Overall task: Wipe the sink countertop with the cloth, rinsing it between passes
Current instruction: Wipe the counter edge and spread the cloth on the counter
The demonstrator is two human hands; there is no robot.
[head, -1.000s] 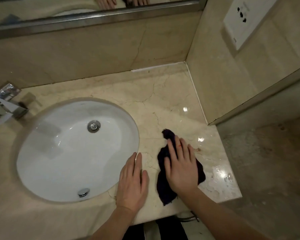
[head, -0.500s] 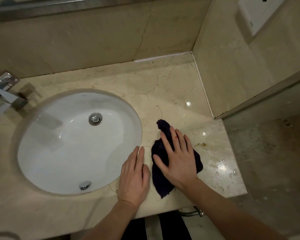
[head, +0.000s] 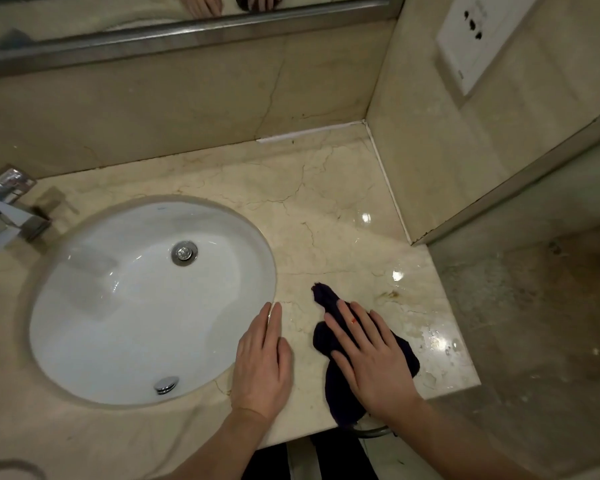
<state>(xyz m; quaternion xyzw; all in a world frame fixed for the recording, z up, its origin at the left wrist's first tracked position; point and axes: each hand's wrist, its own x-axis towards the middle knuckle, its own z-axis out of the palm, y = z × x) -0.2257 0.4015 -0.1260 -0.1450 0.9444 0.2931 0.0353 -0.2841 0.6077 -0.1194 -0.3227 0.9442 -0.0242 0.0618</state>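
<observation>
Marble tabletop point(head: 326, 216): right hand point(head: 371, 358) presses flat, straight fingers point(head: 343, 327) on the dark cloth point(head: 340, 393), lengthwise toward lower frame; left hand point(head: 262, 362) rests flat beside it.

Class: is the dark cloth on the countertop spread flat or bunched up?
Bunched up: the dark cloth lies crumpled under the flat right hand, one corner poking out past the fingers.

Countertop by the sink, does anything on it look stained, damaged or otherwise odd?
Yes. A brownish stain marks the countertop just beyond the right hand, which presses the dark cloth flat. Near the right edge, pale blotchy patches look worn or wet. Thin cracks or veins run across the marble.
</observation>
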